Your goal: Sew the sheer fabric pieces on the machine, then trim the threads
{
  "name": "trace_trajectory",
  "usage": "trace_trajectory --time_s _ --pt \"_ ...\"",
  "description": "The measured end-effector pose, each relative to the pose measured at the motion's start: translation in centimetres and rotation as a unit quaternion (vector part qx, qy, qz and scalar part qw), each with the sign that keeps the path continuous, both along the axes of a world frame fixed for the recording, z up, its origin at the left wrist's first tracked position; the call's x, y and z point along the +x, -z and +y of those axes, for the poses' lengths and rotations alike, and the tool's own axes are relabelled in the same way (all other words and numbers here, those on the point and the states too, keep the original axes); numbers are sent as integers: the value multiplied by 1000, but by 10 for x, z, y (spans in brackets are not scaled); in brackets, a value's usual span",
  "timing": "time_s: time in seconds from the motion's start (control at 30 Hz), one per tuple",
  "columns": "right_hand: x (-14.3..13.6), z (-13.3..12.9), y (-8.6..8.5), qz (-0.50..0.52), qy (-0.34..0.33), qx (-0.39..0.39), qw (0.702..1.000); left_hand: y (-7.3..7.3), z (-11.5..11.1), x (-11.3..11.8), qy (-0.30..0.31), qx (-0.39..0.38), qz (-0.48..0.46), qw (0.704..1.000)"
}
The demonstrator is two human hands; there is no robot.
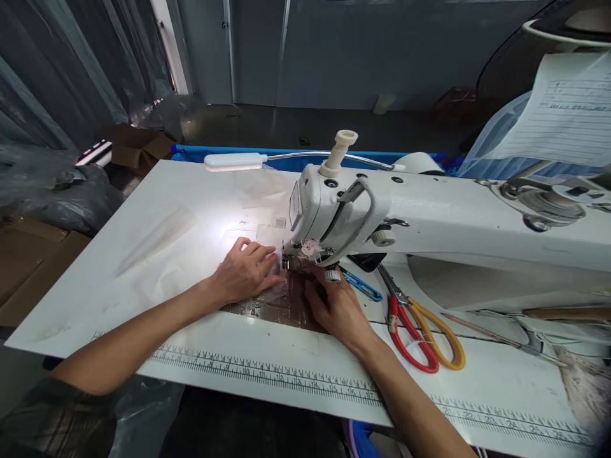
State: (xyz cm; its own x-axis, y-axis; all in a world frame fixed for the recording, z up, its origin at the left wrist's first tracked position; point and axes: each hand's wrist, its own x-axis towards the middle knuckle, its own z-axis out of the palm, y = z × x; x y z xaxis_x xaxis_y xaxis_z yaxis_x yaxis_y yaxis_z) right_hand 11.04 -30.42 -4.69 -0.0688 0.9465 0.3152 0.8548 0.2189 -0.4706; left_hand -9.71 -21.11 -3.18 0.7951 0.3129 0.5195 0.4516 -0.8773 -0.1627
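A white sewing machine (344, 210) stands across the table, its presser foot (289, 262) down near both hands. My left hand (245, 270) lies with fingers stretched out on a thin, see-through piece of fabric (274, 292), just left of the foot. Under the machine head, my right hand (337, 305) is bent in toward the needle area from the right. Its fingertips are partly hidden by the head and a dial, so its grip does not show. Beneath the hands is a brown, shiny plate (300, 308).
Blue thread snips (363, 285) and scissors with red and yellow handles (424, 334) lie right of my right hand. A lit lamp (236, 161) hangs over sheer pieces (160, 238) at left. A printed ruler (267, 375) runs along the front edge. Cardboard boxes (138, 146) stand beyond.
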Motion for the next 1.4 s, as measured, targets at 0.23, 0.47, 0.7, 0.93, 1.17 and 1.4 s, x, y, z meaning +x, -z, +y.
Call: trace_trajectory --time_s 0.23,0.47,0.7,0.93,1.17,1.4 --pt "2 4 2 7 30 16 999 -4 -1 -10 68 -93 -4 993" --pt "0 4 -3 24 6 -18 1000 -2 -10 -8 124 -238 16 963" --pt "10 12 -29 7 -76 -111 991 3 -9 -3 75 -196 13 978" --pt "12 19 -5 20 -84 -40 995 9 -10 4 41 -159 -28 986" --pt "9 14 9 -158 -113 22 981 -11 -3 -4 87 -168 83 978" --pt "0 8 -1 -187 -114 28 975 -63 48 -126 -339 -201 114 912"
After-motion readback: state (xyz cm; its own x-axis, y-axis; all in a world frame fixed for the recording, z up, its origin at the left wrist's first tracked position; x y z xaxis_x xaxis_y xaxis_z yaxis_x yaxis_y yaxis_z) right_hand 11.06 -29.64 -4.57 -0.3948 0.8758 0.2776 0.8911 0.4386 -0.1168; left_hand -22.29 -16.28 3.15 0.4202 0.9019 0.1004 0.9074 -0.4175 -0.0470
